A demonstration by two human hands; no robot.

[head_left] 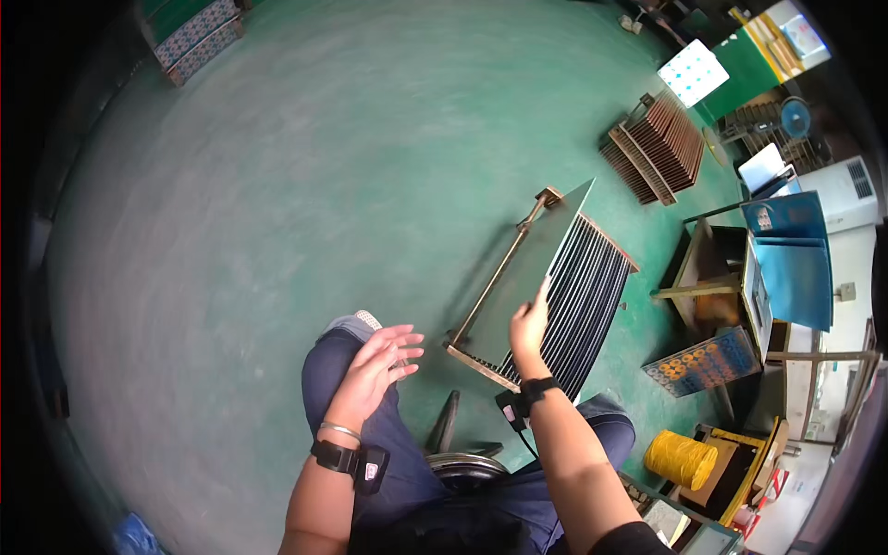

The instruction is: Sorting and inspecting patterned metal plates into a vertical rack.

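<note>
right grip (529,331): the fingers were closed on the near edge of a thin panel.
panel (539,257): the pale green-grey sheet stood tilted over the left part of the slotted rack (483,368); whether its lower edge sat in a slot could not be told.
slotted rack: it rested on the green floor (277,185), with close rows of dark strips.
left grip (375,365): it was empty, fingers loosely spread above the left knee, apart from the panel.
hazard 1: with only 1 grip on the edge, the panel could have swung or slipped had the fingers loosened.
hazard 2: a misaligned lower edge could have scraped or jammed against the strips.
hazard 3: the black cord (528,444) by the right wrist could have snagged on the rack's near end.
</note>
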